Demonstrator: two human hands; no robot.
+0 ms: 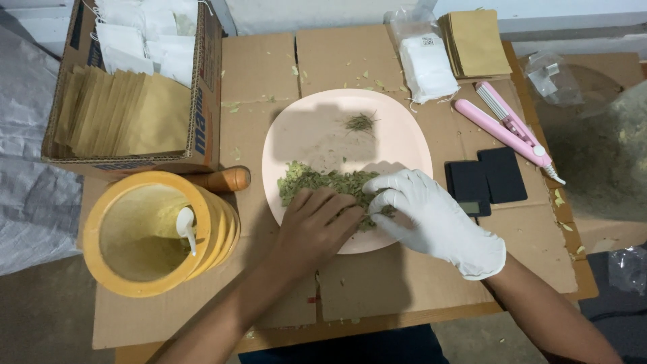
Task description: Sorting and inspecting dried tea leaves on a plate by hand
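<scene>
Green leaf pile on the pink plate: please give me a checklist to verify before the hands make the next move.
1. Leaf pile lies on the pink plate: ok.
2. Left hand rests on the pile: ok.
3. Gloved right hand pinches at the pile: ok; what it holds, cannot tell.
4. Yellow container open, white scoop inside: ok.
5. Cardboard free of crumbs: not ok.
6. Pink sealer within reach: ok.

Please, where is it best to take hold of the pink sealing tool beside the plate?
Grip the pink sealing tool around its long closed body near the middle, coming from above. It lies flat on the cardboard, slanted, clear of the black scale; its lower end narrows to a corded tip.
</scene>
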